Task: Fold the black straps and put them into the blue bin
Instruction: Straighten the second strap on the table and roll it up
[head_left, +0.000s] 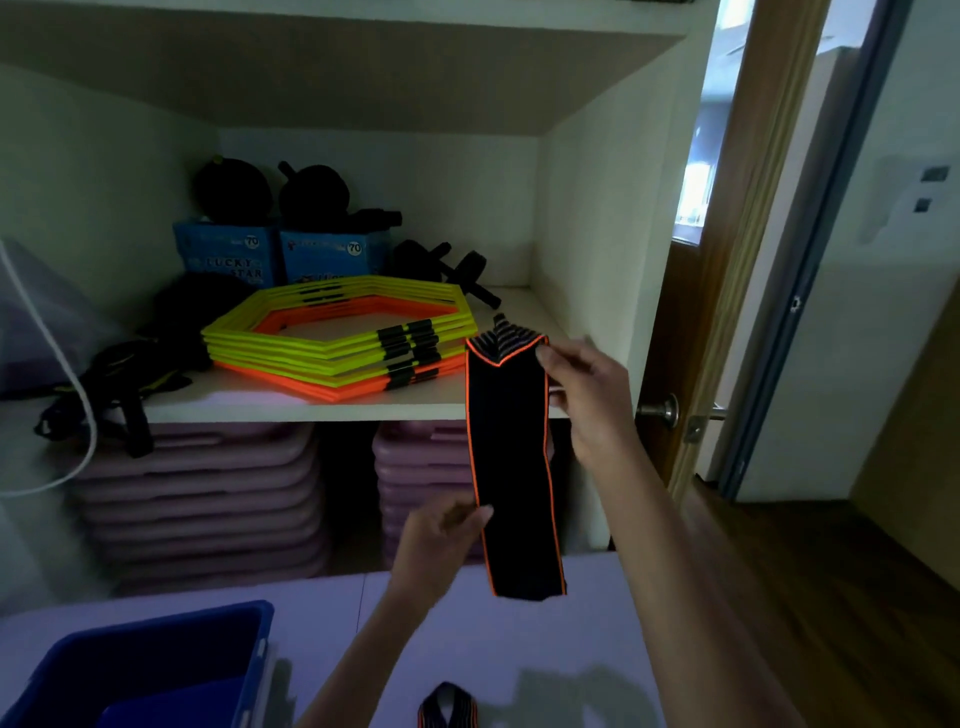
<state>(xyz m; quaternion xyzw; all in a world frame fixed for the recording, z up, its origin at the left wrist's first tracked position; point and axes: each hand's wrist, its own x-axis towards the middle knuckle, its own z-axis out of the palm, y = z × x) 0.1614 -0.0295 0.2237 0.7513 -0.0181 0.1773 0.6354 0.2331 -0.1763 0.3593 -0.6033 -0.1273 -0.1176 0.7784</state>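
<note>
Strap, black with orange edging: handling notes

Strap (511, 467) hangs in the air in front of the shelf (322, 408), above the white table (545, 649). Right hand (587, 395) pinches its striped top end; left hand (441, 535) closes fingers on the left edge lower down. Looks light, limp and elastic, likely non-slip; hold at both ends to fold flat. Second strap (447, 706) lies on the table. Bin (156, 665), blue, sits at lower left, near the hands
</note>
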